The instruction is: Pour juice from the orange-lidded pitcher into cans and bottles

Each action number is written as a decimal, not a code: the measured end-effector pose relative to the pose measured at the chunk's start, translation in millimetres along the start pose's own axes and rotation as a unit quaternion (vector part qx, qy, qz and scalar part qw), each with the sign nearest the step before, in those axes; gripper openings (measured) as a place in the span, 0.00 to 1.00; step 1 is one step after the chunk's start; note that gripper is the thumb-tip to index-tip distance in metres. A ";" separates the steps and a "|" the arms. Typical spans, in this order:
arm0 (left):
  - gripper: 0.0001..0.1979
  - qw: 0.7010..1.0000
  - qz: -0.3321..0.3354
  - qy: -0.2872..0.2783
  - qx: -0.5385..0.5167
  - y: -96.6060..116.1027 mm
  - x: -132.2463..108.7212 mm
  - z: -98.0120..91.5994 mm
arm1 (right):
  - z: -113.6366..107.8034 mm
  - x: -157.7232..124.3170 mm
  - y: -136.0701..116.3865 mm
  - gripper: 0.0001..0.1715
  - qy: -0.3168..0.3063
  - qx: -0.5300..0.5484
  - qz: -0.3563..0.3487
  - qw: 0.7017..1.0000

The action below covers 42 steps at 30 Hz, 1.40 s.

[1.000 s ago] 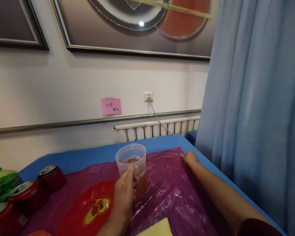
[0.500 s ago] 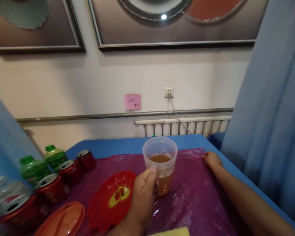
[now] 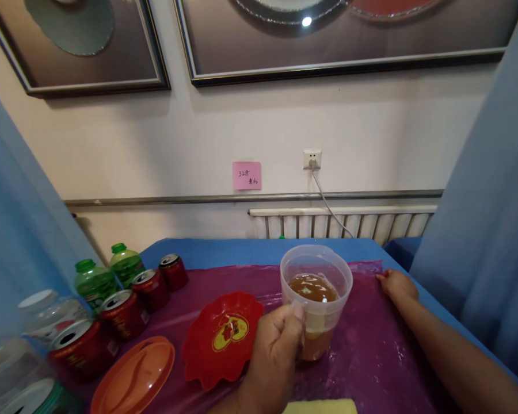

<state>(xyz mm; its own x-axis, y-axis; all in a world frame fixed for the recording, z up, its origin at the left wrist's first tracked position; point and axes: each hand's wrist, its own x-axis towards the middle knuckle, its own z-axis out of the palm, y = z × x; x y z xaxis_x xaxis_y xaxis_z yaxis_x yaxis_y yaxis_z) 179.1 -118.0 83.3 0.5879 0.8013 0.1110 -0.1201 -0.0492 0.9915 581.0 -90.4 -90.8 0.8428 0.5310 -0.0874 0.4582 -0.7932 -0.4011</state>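
Note:
A translucent plastic jug (image 3: 331,322), part filled with brown liquid (image 3: 313,287), stands out in the middle of the view. Its handle is gripped by my left hand (image 3: 278,348), thumb on top. Whether the jug's base touches the sheet I cannot tell. At the far right corner of the purple plastic sheet (image 3: 362,345), my right hand (image 3: 399,286) pinches the sheet's edge. Left of the jug lies a red scalloped plate (image 3: 201,345) with a yellow print. An orange oval lid or dish (image 3: 132,374) sits nearer to me on the left.
Several red cans (image 3: 125,315) line the left side, beside green-capped bottles (image 3: 95,286) and clear jars (image 3: 54,316). A yellow sponge-like block (image 3: 322,407) shows at the bottom edge. Blue cloth (image 3: 224,251) covers the table. Behind are a radiator (image 3: 341,224) and a cord.
The view has swung left, so the scene sits further right. The jug looks larger and closer, with its liquid surface rippling. Both hands keep their hold.

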 end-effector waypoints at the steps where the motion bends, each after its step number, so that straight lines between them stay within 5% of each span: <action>1: 0.31 1.000 -0.002 -0.002 0.003 0.9 -1.3 -0.9 | -0.9 -0.5 2.3 0.18 -0.001 0.002 0.002 1.000; 11: 0.30 1.000 -0.019 0.015 -0.006 10.4 -4.0 -8.6 | -19.1 4.0 6.7 0.19 -0.014 0.035 -0.005 0.999; 16: 0.29 1.000 -0.023 0.011 -0.005 13.7 -8.0 -19.1 | -52.7 -9.8 38.4 0.25 0.004 0.063 0.005 0.998; 19: 0.30 1.000 -0.019 -0.005 -0.003 15.7 -11.1 -27.2 | -73.5 -53.5 78.1 0.27 0.031 0.064 0.026 0.997; 22: 0.29 1.000 -0.018 -0.011 -0.008 21.3 -16.4 -34.3 | -83.0 -126.4 125.6 0.24 0.051 0.057 0.039 0.996; 27: 0.26 0.999 -0.005 -0.037 -0.031 32.3 -25.2 -45.7 | -72.1 -267.2 184.0 0.27 0.069 0.057 0.048 0.995; 30: 0.26 0.998 -0.008 -0.048 -0.042 38.1 -30.1 -51.1 | -58.1 -321.2 194.6 0.31 0.091 0.072 0.028 0.993; 33: 0.25 0.997 -0.025 -0.041 -0.054 43.1 -35.7 -55.0 | -47.3 -340.3 194.0 0.28 0.108 0.081 0.030 0.990; 42: 0.24 1.000 -0.007 -0.011 -0.029 34.1 -32.1 -49.1 | -38.3 -334.0 201.3 0.23 0.096 0.119 0.078 0.985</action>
<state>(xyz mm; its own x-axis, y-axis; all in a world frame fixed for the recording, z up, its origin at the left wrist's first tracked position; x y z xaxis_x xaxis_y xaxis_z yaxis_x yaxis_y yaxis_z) 116.8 -116.1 110.2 0.6067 0.7887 0.0995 -0.1574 -0.0035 0.9875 402.5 -438.9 -107.4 0.9462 0.3235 -0.0001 0.2586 -0.7563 -0.6009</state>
